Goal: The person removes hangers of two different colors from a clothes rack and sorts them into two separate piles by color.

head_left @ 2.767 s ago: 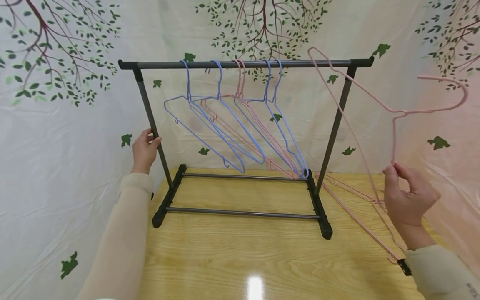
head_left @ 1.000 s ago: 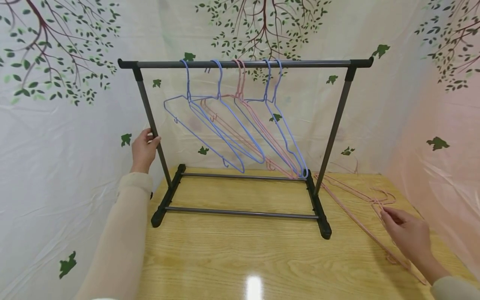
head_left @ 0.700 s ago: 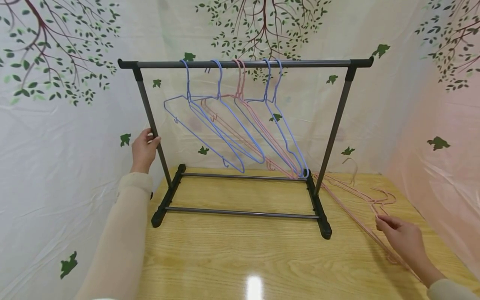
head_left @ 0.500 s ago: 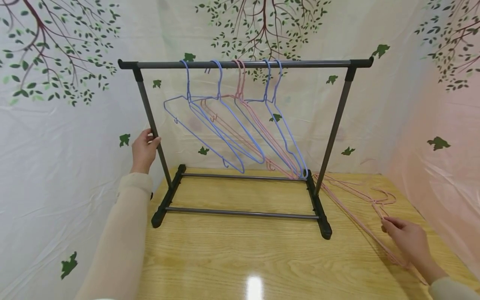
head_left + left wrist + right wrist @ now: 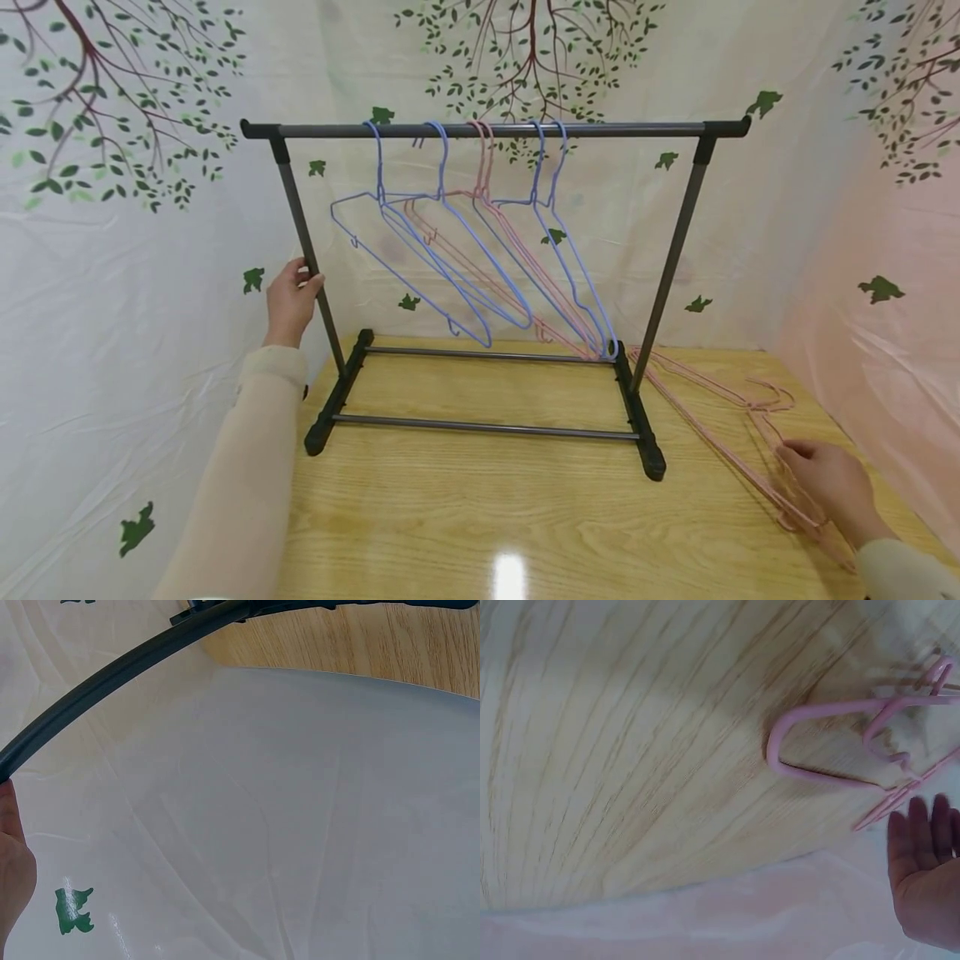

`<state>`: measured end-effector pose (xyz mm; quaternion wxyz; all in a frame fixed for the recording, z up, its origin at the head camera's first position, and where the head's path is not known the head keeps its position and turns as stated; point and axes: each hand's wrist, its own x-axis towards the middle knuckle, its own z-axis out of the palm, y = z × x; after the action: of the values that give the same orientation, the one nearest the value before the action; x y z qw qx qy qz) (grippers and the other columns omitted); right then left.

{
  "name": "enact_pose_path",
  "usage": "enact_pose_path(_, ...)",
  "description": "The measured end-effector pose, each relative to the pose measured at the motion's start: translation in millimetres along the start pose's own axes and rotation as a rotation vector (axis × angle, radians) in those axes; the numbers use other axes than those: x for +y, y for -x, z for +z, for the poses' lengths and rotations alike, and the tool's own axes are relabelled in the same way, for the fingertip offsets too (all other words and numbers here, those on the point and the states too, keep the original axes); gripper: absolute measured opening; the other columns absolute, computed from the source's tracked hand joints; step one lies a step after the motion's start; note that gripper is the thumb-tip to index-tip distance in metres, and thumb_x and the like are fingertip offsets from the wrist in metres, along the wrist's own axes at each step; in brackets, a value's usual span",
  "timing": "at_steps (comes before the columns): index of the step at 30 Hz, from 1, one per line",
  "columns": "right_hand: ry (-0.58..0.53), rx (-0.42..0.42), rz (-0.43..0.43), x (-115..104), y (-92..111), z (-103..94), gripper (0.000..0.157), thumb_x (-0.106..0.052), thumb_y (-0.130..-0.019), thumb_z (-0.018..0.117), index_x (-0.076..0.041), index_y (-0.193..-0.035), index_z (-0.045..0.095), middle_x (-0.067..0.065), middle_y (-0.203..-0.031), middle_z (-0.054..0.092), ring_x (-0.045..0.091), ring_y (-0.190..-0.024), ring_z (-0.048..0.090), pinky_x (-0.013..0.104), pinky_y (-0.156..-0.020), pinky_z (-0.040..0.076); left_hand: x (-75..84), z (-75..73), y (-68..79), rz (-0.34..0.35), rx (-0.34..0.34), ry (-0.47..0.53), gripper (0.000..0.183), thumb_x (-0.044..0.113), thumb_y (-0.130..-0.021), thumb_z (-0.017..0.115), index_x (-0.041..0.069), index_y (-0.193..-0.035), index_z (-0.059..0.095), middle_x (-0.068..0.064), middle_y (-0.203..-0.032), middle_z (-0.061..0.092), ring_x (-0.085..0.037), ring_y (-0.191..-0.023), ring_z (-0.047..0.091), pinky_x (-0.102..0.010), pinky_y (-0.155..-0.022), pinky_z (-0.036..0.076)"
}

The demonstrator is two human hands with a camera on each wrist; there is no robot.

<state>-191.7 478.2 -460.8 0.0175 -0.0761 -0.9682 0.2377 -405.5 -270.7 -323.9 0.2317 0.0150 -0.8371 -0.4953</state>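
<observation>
My left hand (image 5: 291,304) grips the left upright (image 5: 303,229) of a dark metal clothes rack; in the left wrist view only the hand's edge (image 5: 13,862) shows beside the bar. Several blue wire hangers (image 5: 487,233) hang from the top rail, with a pair of pink hangers (image 5: 482,167) among them. Low at the right, my right hand (image 5: 832,483) pinches the arm of a pink hanger (image 5: 767,429) on the table. In the right wrist view, the fingertips (image 5: 919,810) are right at the pink wires, and the thumb is hidden.
More pink hangers (image 5: 708,433) lie overlapping on the wooden table (image 5: 480,517), beside the rack's black right foot (image 5: 648,454). Two lower bars (image 5: 487,427) join the feet. A cloth backdrop (image 5: 847,208) printed with branches and leaves encloses the back and sides.
My right hand has come down from beside the rack with a pink hanger and laid it over the others on the table, then shifted slightly right. My left hand has stayed on the upright.
</observation>
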Motion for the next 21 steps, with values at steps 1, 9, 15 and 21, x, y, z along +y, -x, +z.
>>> enact_pose_path(1,0.016,-0.006,0.011,1,0,-0.9,0.066,-0.046,-0.105,0.038,0.014,-0.129,0.054,0.039,-0.125,0.053,0.064,-0.11,0.046,0.069,-0.081,0.04,-0.1,0.3,0.0,0.0,-0.001,0.002,0.045,0.018,-0.103,0.055,0.005,-0.145,0.047,-0.022,-0.132,0.059,-0.036,-0.121,0.058,-0.048,-0.1,0.045)
enact_pose_path(9,0.04,0.051,0.046,2,-1,-3.3,0.067,-0.046,-0.105,0.036,0.014,-0.13,0.052,0.041,-0.132,0.044,0.066,-0.113,0.04,0.07,-0.085,0.037,-0.3,1.5,-0.6,0.002,-0.005,0.002,0.046,0.02,-0.103,0.054,0.006,-0.146,0.046,-0.022,-0.133,0.059,-0.036,-0.121,0.058,-0.048,-0.1,0.045)
enact_pose_path(15,0.03,0.114,0.016,-6,-2,-2.5,0.065,-0.044,-0.106,0.037,0.014,-0.13,0.052,0.039,-0.13,0.048,0.064,-0.113,0.043,0.068,-0.085,0.038,0.3,1.3,0.3,-0.005,-0.007,-0.001,0.045,0.019,-0.103,0.054,0.006,-0.146,0.046,-0.022,-0.133,0.059,-0.037,-0.121,0.058,-0.048,-0.1,0.045)
enact_pose_path(21,-0.035,0.196,-0.017,-19,-3,-2.4,0.061,-0.041,-0.106,0.041,0.013,-0.13,0.054,0.037,-0.128,0.053,0.062,-0.113,0.045,0.069,-0.087,0.037,-0.2,0.7,1.1,-0.009,-0.003,-0.01,0.046,0.021,-0.103,0.054,0.006,-0.146,0.046,-0.022,-0.133,0.059,-0.037,-0.122,0.057,-0.049,-0.101,0.044)
